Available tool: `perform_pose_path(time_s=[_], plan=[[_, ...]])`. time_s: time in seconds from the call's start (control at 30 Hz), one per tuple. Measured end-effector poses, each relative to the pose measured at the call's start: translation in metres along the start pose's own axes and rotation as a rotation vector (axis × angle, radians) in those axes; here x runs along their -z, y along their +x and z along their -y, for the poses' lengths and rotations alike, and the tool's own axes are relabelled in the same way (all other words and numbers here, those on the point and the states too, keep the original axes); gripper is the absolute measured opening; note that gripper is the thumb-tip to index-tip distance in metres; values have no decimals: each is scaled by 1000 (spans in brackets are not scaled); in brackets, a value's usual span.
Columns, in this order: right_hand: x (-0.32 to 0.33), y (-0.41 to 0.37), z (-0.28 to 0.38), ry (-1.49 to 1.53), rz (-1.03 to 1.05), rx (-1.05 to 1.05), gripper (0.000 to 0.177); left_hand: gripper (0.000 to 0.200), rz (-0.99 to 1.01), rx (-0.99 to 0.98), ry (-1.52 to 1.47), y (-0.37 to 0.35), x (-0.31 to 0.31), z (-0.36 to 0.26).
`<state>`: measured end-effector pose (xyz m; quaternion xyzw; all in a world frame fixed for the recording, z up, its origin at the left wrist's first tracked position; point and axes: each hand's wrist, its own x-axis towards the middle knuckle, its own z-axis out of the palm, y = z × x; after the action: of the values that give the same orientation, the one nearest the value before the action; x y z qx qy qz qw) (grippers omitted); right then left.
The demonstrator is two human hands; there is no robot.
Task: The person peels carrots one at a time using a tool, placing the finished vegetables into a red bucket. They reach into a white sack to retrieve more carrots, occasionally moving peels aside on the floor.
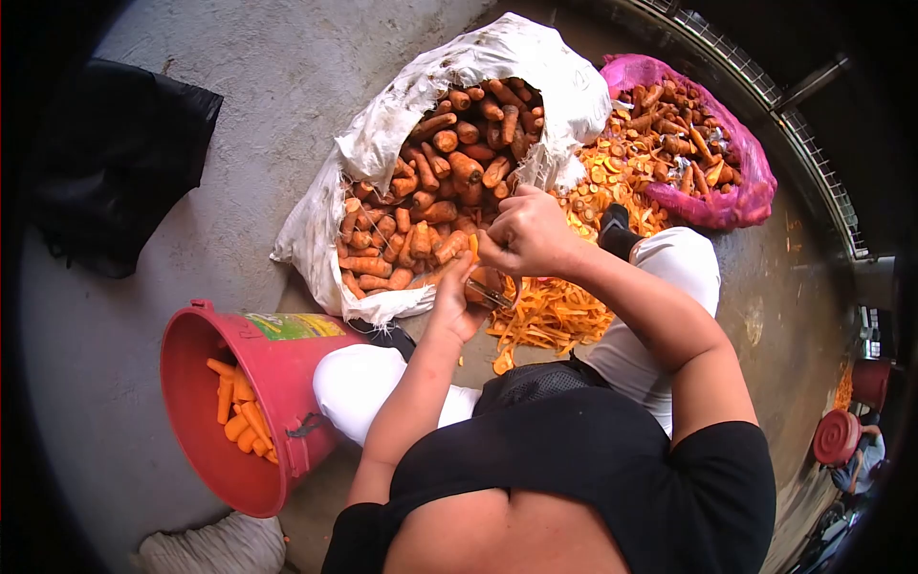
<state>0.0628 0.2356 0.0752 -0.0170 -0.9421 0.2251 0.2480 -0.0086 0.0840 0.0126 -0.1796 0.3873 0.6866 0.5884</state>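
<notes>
My left hand [457, 304] is closed around a carrot [473, 246], whose orange end shows above the fingers. Right beside it, my right hand [528, 232] is curled into a fist; what it grips is hidden and I cannot tell its kind. A narrow metal-looking strip [492, 294] shows just below the two hands. Beneath them lies a heap of orange carrot peelings [550, 320]. Beyond the hands, a white woven sack [382, 124] lies on its side, its mouth full of unpeeled carrots [430, 196].
A red bucket [306, 368] with peeled carrots [244, 416] leans at my left. A pink mesh bag [755, 182] of carrot pieces lies at the far right, by scattered cut ends [598, 177]. A black plastic sheet [124, 158] is at upper left. A person [865, 459] is at the right edge.
</notes>
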Motion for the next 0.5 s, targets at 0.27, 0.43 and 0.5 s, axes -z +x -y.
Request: perform_pose_path(time_s=[0.27,0.43,0.5], plan=[[0,-1,-2,-39,23,38,31,32,108,-11,7,0,1,2],[-7,-2,-7,13,20,12,31,31,155,-72,105,-13,-6,0],[-9,1,-16,-10,13,-20,31,32,177,-121,176,-20,-9,0]])
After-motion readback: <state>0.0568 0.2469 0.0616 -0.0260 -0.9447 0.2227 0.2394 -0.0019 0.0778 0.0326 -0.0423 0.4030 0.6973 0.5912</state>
